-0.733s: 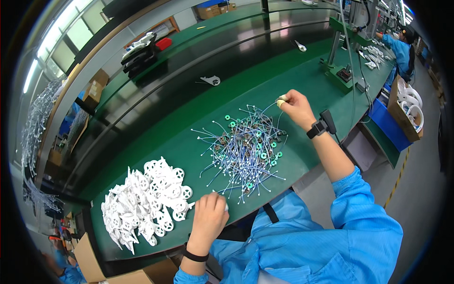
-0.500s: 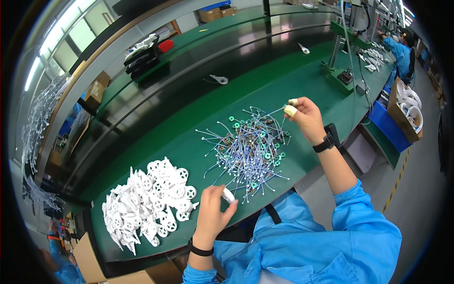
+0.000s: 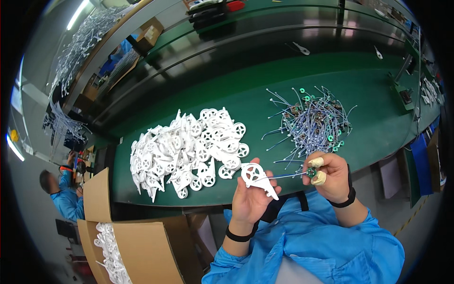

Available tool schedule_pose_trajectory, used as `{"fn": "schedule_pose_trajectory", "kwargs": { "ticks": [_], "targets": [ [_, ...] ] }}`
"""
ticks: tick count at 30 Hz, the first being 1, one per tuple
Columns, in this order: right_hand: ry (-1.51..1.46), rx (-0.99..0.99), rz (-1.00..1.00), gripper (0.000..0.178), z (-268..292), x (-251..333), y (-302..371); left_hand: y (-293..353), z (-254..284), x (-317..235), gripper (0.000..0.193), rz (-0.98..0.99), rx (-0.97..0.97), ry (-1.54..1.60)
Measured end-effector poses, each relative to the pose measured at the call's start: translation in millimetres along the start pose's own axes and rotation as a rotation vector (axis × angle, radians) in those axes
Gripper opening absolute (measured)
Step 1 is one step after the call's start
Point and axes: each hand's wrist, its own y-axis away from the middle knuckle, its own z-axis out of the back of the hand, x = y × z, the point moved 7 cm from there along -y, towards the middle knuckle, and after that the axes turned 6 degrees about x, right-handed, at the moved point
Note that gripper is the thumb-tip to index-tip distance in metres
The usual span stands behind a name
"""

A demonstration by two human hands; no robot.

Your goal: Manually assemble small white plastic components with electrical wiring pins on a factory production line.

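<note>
My left hand (image 3: 246, 204) holds a white plastic housing (image 3: 266, 186), which has a round spoked end and a tapering tip. Between the thumb and finger of my right hand (image 3: 336, 179) is a small round green circuit board (image 3: 311, 172). Pale covers wrap those fingertips. Thin bluish wires (image 3: 286, 176) run from the board leftward across to the housing; whether they pass through it I cannot tell. Beyond my left hand lies a heap of similar white housings (image 3: 177, 154). A tangled pile of wired boards (image 3: 317, 124) lies beyond my right hand.
The green bench (image 3: 257, 102) carries both piles. An open cardboard box (image 3: 142, 246) with white parts stands at lower left. A person in blue (image 3: 66, 199) works at far left. Wire bundles (image 3: 90, 40) hang from the upper-left rack. A green stand (image 3: 402, 90) is on the right.
The view has swung left. My hands, formerly apart, have come together; the right has brought the wired board away from its pile, and the housing in my left hand now faces upward.
</note>
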Motion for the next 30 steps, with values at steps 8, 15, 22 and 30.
{"fn": "schedule_pose_trajectory", "kwargs": {
  "ticks": [8,15,22,30],
  "targets": [
    [0.058,-0.011,-0.035,0.026,2.8,-10.2,8.4,4.2,-2.7,-3.3,0.062,0.007,0.108,0.002],
    [0.154,-0.033,0.056,0.025,-2.1,-3.4,11.6,0.6,6.0,4.8,0.059,0.038,0.045,-0.018],
    [0.271,-0.004,0.045,0.027,-2.3,-3.8,15.8,0.5,6.1,2.2,0.055,-0.056,-0.096,-0.302],
    [0.232,0.025,0.010,0.026,-2.9,-13.3,16.5,0.7,11.4,0.0,0.064,-0.097,-0.112,-0.285]
  ]
}}
